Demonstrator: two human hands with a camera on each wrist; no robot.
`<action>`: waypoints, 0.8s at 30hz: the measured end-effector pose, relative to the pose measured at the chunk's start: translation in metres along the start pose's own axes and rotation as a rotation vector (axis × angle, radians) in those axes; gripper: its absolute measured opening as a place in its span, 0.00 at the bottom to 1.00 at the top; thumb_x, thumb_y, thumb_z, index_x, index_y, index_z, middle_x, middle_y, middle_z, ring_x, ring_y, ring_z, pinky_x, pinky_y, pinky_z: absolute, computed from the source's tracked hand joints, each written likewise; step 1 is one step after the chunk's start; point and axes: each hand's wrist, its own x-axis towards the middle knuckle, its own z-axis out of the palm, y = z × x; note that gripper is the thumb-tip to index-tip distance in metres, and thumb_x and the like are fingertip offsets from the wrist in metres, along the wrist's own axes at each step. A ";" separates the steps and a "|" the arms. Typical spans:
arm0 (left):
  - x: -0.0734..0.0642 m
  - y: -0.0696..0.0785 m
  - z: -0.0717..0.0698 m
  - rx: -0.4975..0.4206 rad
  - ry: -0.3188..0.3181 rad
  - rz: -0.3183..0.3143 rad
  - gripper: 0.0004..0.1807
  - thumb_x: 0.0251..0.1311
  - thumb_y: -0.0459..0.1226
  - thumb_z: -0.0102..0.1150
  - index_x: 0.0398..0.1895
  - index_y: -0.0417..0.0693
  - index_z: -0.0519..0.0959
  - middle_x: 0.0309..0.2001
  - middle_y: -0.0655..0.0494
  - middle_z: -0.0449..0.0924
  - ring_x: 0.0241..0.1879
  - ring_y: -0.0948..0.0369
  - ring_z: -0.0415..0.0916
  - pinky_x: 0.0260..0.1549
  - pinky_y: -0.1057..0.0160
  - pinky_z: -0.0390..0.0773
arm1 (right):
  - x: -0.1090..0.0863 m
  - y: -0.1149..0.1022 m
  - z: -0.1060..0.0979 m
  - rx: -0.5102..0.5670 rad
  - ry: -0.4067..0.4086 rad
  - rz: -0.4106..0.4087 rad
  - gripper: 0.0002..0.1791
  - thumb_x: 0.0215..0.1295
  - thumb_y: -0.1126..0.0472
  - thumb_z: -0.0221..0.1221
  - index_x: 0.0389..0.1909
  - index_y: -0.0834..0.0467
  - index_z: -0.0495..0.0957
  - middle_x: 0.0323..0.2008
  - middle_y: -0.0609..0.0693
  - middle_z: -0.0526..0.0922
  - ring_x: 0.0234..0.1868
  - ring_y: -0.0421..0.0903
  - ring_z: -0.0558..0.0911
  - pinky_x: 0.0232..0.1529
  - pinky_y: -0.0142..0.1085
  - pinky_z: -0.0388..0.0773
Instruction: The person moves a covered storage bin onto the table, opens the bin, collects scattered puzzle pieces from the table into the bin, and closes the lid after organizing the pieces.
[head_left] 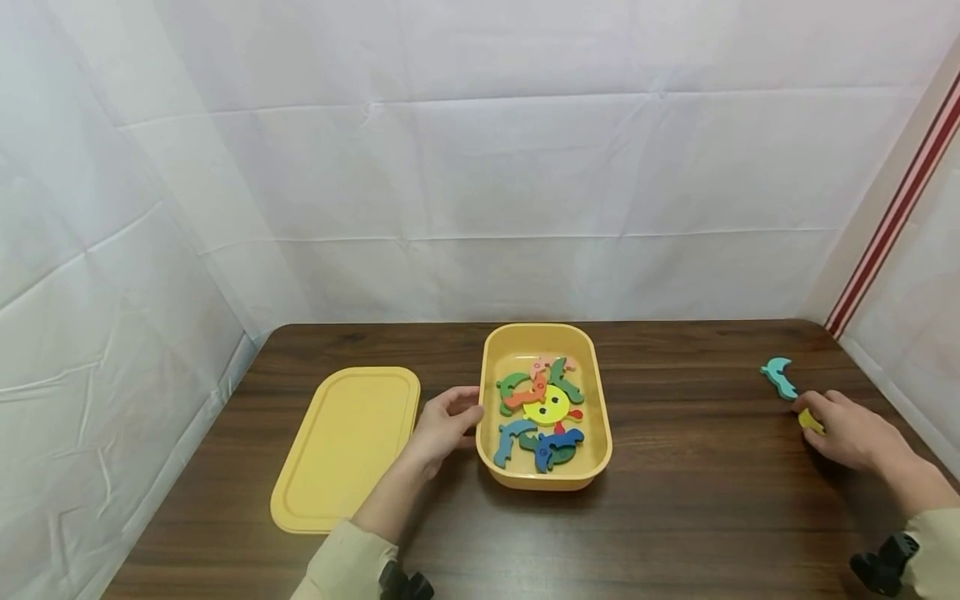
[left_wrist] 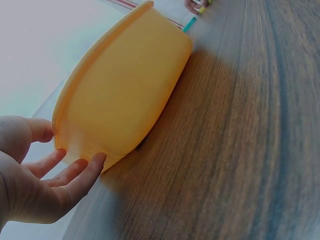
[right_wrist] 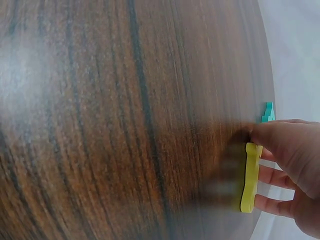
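Observation:
My left hand (head_left: 442, 425) is at the left wall of a yellow plastic box (head_left: 600, 400). In the left wrist view its fingertips (left_wrist: 98, 159) touch the outside of the wall, below the rim. Several flat, coloured, shaped pieces lie in the box, among them a round yellow piece with a face (head_left: 551, 406) and a dark blue one (head_left: 546, 450). Far to the right, my right hand (head_left: 855, 429) holds a small yellow piece (right_wrist: 249, 177) low at the tabletop, partly hidden by the fingers. Just beyond it lies a curved turquoise piece (head_left: 782, 377).
A flat yellow lid (head_left: 345, 450) lies left of the box, beside my left forearm. The dark wooden table (head_left: 675, 517) has white sheeting (head_left: 510, 183) behind it and at both sides. A red-striped band (head_left: 896, 217) runs down the right corner.

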 end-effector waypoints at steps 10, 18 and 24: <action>-0.002 0.001 0.000 0.002 0.003 0.003 0.21 0.61 0.36 0.53 0.58 0.43 0.69 0.52 0.42 0.73 0.48 0.51 0.76 0.36 0.56 0.82 | 0.001 0.000 -0.002 -0.014 -0.001 0.008 0.17 0.53 0.62 0.59 0.44 0.62 0.70 0.33 0.61 0.72 0.29 0.54 0.75 0.23 0.49 0.73; -0.002 0.001 0.000 0.006 0.000 0.006 0.21 0.61 0.35 0.53 0.58 0.43 0.69 0.52 0.41 0.73 0.48 0.50 0.76 0.36 0.55 0.82 | 0.002 -0.003 -0.007 -0.029 0.022 -0.033 0.16 0.53 0.64 0.59 0.43 0.62 0.70 0.32 0.60 0.73 0.27 0.52 0.75 0.22 0.45 0.73; -0.001 0.001 0.001 0.004 -0.006 0.016 0.21 0.61 0.35 0.53 0.58 0.41 0.69 0.53 0.40 0.73 0.48 0.49 0.76 0.36 0.55 0.82 | 0.006 -0.006 -0.012 -0.034 0.032 -0.065 0.16 0.53 0.63 0.60 0.43 0.62 0.70 0.32 0.58 0.73 0.26 0.50 0.74 0.22 0.43 0.72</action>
